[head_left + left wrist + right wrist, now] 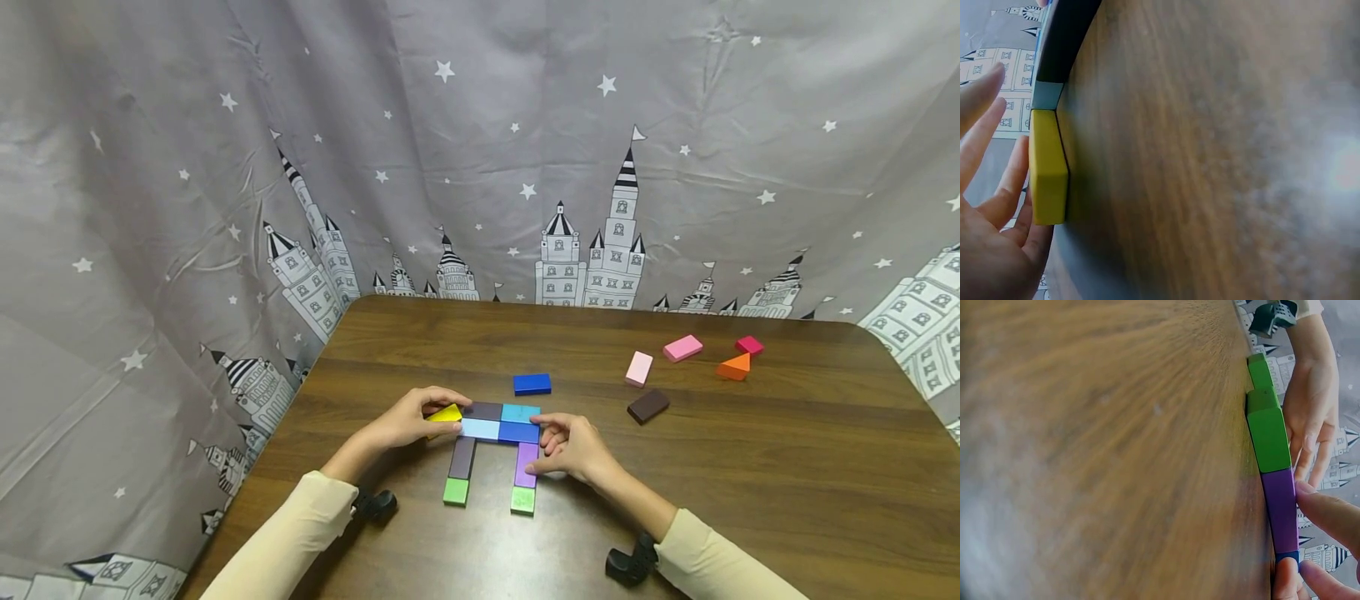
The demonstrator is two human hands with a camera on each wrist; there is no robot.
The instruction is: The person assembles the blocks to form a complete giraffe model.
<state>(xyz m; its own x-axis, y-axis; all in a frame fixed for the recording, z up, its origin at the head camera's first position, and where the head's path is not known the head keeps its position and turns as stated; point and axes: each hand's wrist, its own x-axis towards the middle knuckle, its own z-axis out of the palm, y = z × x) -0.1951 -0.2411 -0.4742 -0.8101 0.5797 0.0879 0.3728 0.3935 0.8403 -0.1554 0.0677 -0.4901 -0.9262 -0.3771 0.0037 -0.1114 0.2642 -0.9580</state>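
Note:
My left hand (405, 419) is at the left end of a flat figure of joined blocks, thumb and forefinger on either side of a yellow block (446, 413). In the left wrist view the long side of that yellow block (1049, 169) is uncovered; fingers lie above it and at its end. The right hand (576, 450) has its thumb by a purple block (527, 463) and its forefinger at the corner of a cyan block (520, 412). Beside these are a blue block (517, 432), a light blue block (480, 429) and a dark block (483, 411). Green blocks (522, 500) end both legs.
Behind the figure lies another blue block (532, 384). To the right are a dark brown block (648, 406), two pink blocks (639, 368), an orange triangular block (734, 367) and a red block (749, 345). A grey castle-print curtain (480, 167) hangs behind the wooden table (787, 467).

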